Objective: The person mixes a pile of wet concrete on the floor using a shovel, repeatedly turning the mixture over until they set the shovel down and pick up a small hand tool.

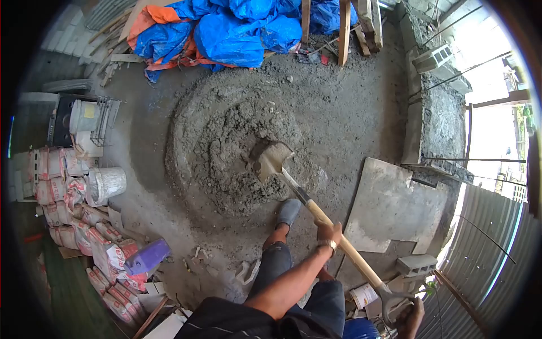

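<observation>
A shovel [351,254] with a wooden shaft slants across the view from lower right to the middle. My left hand [328,234], with a watch on its wrist, is wrapped round the middle of the shaft. At the lower right, my right hand [411,317] is closed on the D-shaped grip at the shovel's end. The metal blade [272,158] rests at a broad mound of wet grey concrete mix [226,147], its lower edge partly hidden by the mix. One foot in a grey shoe [289,211] stands at the near edge of the mound.
Blue tarpaulins [231,39] lie at the back beside wooden posts [344,34]. Red and white bags [107,254], a white bucket [106,185] and a purple container [148,256] are on the left. A flat board [389,209] and a hollow block [416,264] lie to the right.
</observation>
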